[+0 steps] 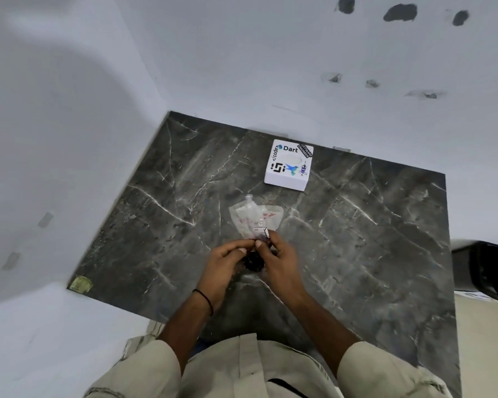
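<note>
A crinkled, see-through plastic bag (253, 218) with red print hangs over the table (357, 225), nearer the person than the white box (289, 165). The left hand (224, 262) and right hand (282, 262) both pinch its lower edge, fingers curled. A small rounded black lump (253, 262) sits between them. The box is flat, square and sticker-covered, on veined dark marble.

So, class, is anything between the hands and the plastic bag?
Nothing visible: the left hand and right hand pinch the plastic bag at its near end. The white box lies apart, farther back on the table.
</note>
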